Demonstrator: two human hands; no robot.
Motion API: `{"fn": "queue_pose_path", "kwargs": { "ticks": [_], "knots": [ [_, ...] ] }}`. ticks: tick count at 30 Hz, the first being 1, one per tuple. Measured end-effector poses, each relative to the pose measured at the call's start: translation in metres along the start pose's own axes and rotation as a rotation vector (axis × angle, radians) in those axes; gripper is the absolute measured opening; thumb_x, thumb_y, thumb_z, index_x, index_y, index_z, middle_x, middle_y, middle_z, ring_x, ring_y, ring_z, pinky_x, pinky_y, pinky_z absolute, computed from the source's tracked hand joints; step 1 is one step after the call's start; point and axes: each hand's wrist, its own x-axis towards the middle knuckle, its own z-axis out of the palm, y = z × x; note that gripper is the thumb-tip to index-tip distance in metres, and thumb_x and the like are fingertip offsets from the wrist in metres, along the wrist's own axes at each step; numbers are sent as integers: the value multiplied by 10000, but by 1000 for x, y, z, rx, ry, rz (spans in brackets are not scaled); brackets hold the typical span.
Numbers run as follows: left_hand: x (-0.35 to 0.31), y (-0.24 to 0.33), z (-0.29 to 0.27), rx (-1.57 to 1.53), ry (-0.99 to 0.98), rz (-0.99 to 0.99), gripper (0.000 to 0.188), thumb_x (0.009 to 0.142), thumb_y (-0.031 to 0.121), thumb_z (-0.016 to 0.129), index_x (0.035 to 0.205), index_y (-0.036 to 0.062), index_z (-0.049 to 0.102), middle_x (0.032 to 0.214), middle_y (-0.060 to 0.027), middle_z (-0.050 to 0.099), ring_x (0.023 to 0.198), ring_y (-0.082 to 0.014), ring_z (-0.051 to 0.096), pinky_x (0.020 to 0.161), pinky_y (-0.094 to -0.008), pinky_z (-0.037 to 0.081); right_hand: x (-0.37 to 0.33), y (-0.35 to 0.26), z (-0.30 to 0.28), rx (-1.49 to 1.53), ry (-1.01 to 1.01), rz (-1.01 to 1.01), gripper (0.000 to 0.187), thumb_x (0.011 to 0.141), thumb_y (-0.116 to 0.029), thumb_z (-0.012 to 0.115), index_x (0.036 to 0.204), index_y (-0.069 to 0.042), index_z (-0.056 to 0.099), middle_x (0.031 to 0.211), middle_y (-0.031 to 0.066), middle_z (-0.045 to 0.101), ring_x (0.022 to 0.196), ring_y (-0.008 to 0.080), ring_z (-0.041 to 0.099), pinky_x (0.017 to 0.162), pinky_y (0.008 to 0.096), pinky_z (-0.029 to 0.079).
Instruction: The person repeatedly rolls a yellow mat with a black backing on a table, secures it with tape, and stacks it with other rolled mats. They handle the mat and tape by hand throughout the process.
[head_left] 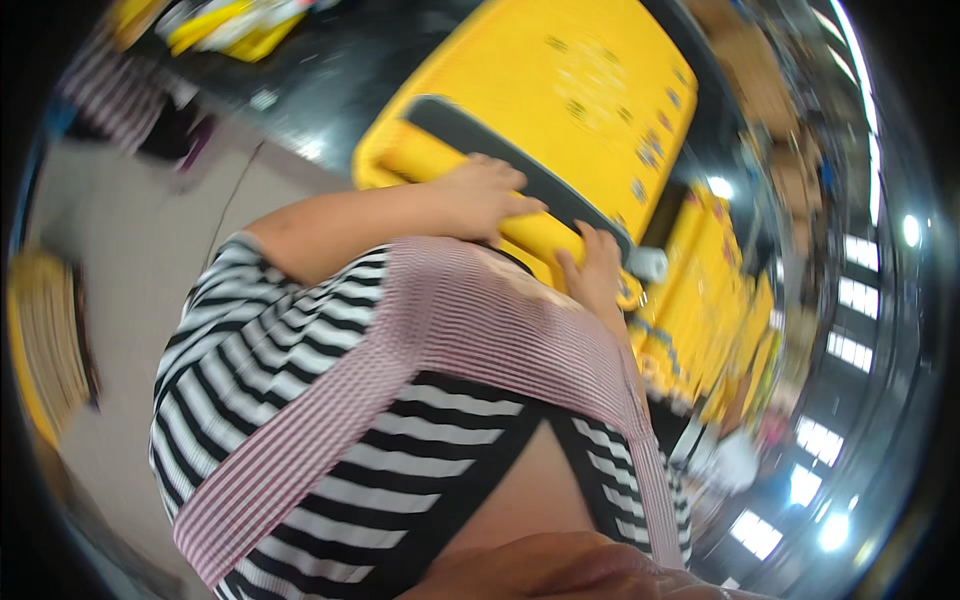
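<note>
A large yellow panel with rounded corners and small coloured prints lies on a black tabletop in front of me. A dark grey strip runs across its near part, and on my side of the strip the yellow near edge bulges up like a roll. My left hand rests over this edge, fingers spread and touching the yellow surface and the strip. Farther right, my right hand touches the same edge near the strip's end, its fingers and thumb apart. Underneath, both palms are partly hidden.
Several yellow pieces are stacked to the right, beside a small white cylinder. Yellow and white packages lie at the far left of the black table. A person in a striped garment is at the left. Cardboard boxes stand beyond.
</note>
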Motion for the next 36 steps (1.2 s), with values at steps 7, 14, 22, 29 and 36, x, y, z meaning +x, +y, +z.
{"fn": "queue_pose_path", "kwargs": {
  "ticks": [7, 14, 22, 29, 36],
  "knots": [
    [12, 8, -18, 91, -130, -82, 718, 900, 463, 770, 1546, 267, 527, 1263, -146, 625, 1190, -321, 586, 1016, -438, 439, -5, -19, -8, -67, -19, 115, 533, 907, -485, 726, 1184, -34, 658, 1086, 166, 640, 1034, 356, 594, 890, 464, 480],
    [17, 15, -24, 102, -149, -65, 717, 904, 438, 778, 1538, 209, 536, 1216, -116, 625, 1185, -298, 569, 1069, -444, 431, -7, 1, -21, 200, -21, 81, 526, 958, -442, 690, 1296, -42, 639, 1172, 147, 641, 1149, 361, 597, 1013, 463, 468],
    [27, 14, -28, 115, -176, -46, 730, 885, 438, 784, 1521, 174, 544, 1219, -124, 620, 1176, -313, 573, 1062, -439, 451, -22, 220, -77, 169, 392, 742, 363, 968, -185, 681, 1307, -55, 698, 1208, 169, 740, 1099, 317, 709, 966, 392, 551],
    [28, 14, -31, 135, -170, -32, 734, 893, 483, 757, 1519, 164, 546, 1220, -137, 615, 1160, -321, 580, 1058, -445, 463, -6, 273, -34, 236, -52, 494, 417, 888, -36, 674, 1291, -135, 713, 1187, 166, 749, 1133, 325, 702, 994, 402, 543],
    [31, 15, -33, 124, -178, -34, 720, 890, 480, 766, 1505, 167, 561, 1216, -129, 616, 1146, -309, 585, 1058, -441, 463, -9, 271, -28, 42, -11, 608, 239, 873, -44, 621, 1101, -96, 675, 1117, 209, 733, 1093, 395, 684, 914, 452, 543]
  ]
}}
